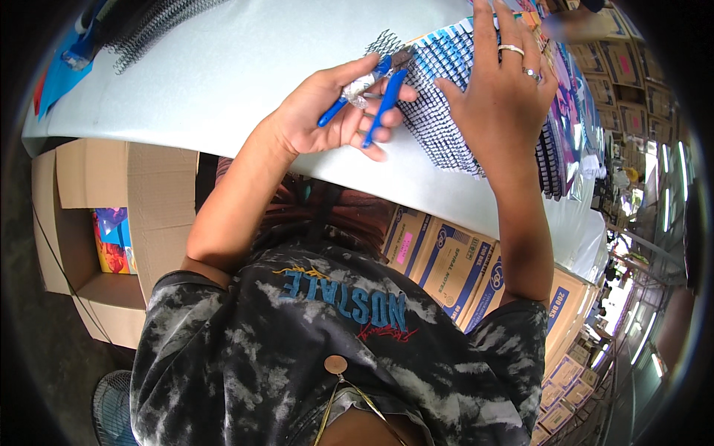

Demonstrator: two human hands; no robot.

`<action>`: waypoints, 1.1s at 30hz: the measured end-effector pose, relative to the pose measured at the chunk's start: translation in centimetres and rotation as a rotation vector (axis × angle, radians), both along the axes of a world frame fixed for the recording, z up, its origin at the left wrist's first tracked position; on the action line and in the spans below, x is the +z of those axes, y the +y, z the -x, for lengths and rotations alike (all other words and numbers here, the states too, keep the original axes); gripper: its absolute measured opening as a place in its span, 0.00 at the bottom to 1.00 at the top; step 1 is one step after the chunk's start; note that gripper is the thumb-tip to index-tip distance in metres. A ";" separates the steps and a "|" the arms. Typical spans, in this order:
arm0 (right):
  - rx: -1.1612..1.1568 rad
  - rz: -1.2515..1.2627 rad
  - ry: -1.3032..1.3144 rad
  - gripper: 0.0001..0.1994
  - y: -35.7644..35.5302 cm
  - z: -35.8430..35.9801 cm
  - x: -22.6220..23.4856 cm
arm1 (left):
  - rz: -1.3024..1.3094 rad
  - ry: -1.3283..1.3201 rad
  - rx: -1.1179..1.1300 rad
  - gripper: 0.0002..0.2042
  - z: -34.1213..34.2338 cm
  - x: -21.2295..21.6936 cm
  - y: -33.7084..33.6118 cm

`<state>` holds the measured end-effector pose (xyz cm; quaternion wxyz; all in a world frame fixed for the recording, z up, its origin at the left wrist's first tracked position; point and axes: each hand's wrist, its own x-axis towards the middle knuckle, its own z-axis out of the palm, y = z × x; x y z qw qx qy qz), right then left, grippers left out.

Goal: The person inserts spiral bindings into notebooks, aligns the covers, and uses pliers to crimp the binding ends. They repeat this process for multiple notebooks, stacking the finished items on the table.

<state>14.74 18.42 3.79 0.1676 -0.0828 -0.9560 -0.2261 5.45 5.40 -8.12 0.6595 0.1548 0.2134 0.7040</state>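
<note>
In my left hand (316, 104) is a pair of pliers (388, 104) with blue handles, one of them wrapped in whitish tape or film. Its dark jaws point up and to the right, close to a bundle of spiral-bound notebooks (439, 97). White and blue coils run in dense rows along the bundle's near side. My right hand (506, 93) lies over the notebooks, palm down, with fingers stretched and thumb apart. A loose end of dark wire coil (384, 42) sticks out beside the plier jaws.
The stack stands on a pale-covered table (223, 82). Dark wire coils (160, 33) lie at its far left. An open cardboard box (163, 193) is at the lower left, with a fan (115, 409) below. Closed cartons (446, 260) sit under the table's front edge.
</note>
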 end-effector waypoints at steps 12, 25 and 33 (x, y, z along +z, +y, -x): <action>0.018 0.017 0.022 0.43 0.3 -0.2 -0.1 | 0.529 1.383 0.436 0.28 -1.0 1.6 0.4; -0.015 -0.037 -0.025 0.46 0.7 -0.2 -0.4 | 0.079 0.078 0.052 0.30 -0.9 -0.6 0.6; 0.052 -0.005 -0.026 0.42 0.6 0.5 0.0 | 0.532 1.176 0.353 0.26 -2.5 -0.2 1.0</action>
